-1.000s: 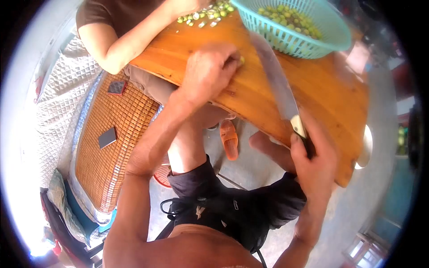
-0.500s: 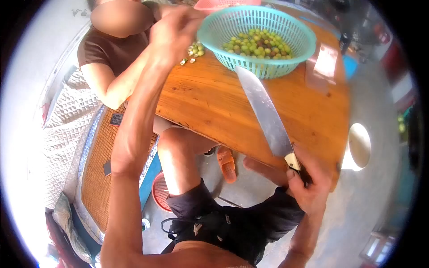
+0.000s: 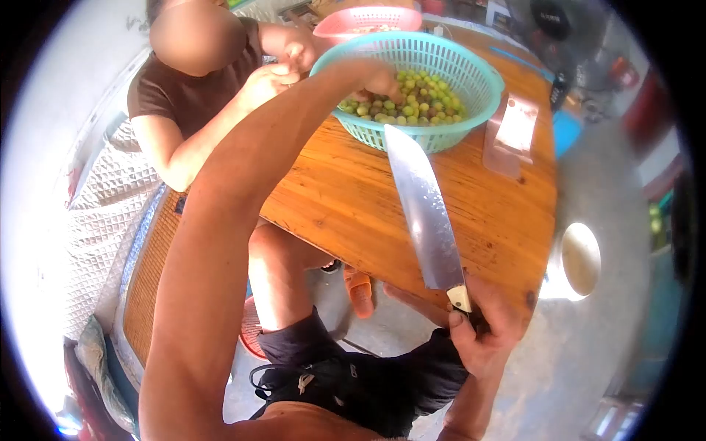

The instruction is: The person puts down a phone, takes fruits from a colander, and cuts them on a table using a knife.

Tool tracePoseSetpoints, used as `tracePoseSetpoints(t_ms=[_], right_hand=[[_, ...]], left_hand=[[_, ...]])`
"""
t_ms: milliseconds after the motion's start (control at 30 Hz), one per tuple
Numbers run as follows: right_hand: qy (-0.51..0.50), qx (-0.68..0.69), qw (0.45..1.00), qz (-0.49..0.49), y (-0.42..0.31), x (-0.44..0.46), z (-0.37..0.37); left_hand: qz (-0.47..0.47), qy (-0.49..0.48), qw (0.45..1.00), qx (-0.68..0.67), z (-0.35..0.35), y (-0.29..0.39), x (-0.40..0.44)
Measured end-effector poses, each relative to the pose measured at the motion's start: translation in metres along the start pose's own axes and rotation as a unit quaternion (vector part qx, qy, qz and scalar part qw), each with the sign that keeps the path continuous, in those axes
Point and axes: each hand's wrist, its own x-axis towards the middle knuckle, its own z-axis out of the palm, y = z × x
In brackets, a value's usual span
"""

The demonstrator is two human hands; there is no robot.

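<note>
My left hand point(image 3: 373, 75) reaches over the near rim of a turquoise plastic basket point(image 3: 482, 110). Its fingers, partly hidden and spread apart, dip among small round green fruits point(image 3: 434, 103), some of them brownish. I see nothing held in it. On the right, my right hand point(image 3: 489, 331) grips a large knife point(image 3: 425, 209) by its cream and dark handle. The broad blade points up and away, over the table's near edge, with its tip just below the basket.
Across the wooden table point(image 3: 346, 180), a person in a brown shirt point(image 3: 202, 99) holds both hands together near the basket. Behind stands a pink basket point(image 3: 368, 20). A pinkish clear sheet point(image 3: 511, 132) lies right of the fruit. A white bucket point(image 3: 581, 261) stands on the floor.
My left hand has moved down and right into the basket of fruit. The knife, still in my right hand, has shifted slightly left and down in view. The other person's hands now show.
</note>
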Motion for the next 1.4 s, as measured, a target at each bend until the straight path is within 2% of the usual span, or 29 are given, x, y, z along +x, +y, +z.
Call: tracePoseSetpoints(t_ms=[133, 200, 333, 367, 433, 500, 533, 600, 700, 833, 900, 1033, 1133, 1200, 1333, 1400], right_hand=[[0.009, 0.013, 1.000, 0.000, -0.002, -0.001, 0.003], [0.011, 0.007, 1.000, 0.011, 0.001, -0.002, 0.004], [0.016, 0.029, 0.999, 0.017, 0.002, -0.001, 0.004], [0.018, 0.018, 1.000, 0.008, 0.000, 0.002, 0.003], [0.019, 0.008, 1.000, -0.002, -0.004, 0.003, 0.002], [0.017, -0.031, 0.999, -0.006, -0.007, 0.004, 0.001], [0.017, -0.031, 0.999, -0.006, -0.007, 0.004, 0.002], [0.026, -0.060, 0.997, -0.050, -0.006, 0.008, 0.003], [0.036, -0.081, 0.994, -0.061, -0.008, 0.009, 0.004], [0.029, -0.081, 0.995, -0.045, -0.011, 0.009, 0.002], [0.041, -0.071, 0.996, -0.046, -0.008, 0.008, 0.004], [0.041, -0.061, 0.997, -0.035, -0.009, 0.007, 0.005], [0.040, -0.055, 0.997, -0.024, -0.006, 0.006, 0.006], [0.053, -0.044, 0.997, -0.032, -0.003, 0.005, 0.008], [0.064, -0.019, 0.997, -0.035, 0.001, 0.004, 0.010], [0.050, -0.060, 0.996, -0.034, -0.006, 0.006, 0.007]], left_hand=[[0.037, -0.053, 0.994, -0.089, 0.006, -0.006, 0.004], [0.120, 0.064, 0.986, -0.098, 0.008, -0.010, 0.004], [0.165, 0.055, 0.981, -0.090, 0.000, -0.030, 0.029], [0.163, 0.054, 0.963, -0.206, -0.002, -0.036, 0.033], [0.160, 0.052, 0.933, -0.318, -0.008, -0.033, 0.021], [0.020, 0.012, 0.822, -0.569, -0.020, -0.025, 0.008], [0.020, 0.012, 0.822, -0.570, -0.020, -0.022, 0.000], [0.087, 0.008, 0.786, -0.611, -0.020, -0.023, -0.013], [0.142, -0.022, 0.799, -0.583, -0.018, -0.030, -0.021], [0.137, 0.005, 0.815, -0.563, -0.018, -0.041, -0.018], [0.134, -0.013, 0.797, -0.589, -0.021, -0.044, -0.016], [0.110, 0.010, 0.791, -0.602, -0.016, -0.041, -0.015], [0.112, -0.016, 0.788, -0.606, -0.015, -0.036, -0.022], [0.105, 0.003, 0.808, -0.580, -0.014, -0.031, -0.031], [0.089, 0.056, 0.798, -0.594, -0.011, -0.023, -0.035], [0.081, -0.021, 0.811, -0.579, -0.017, -0.028, -0.032]])
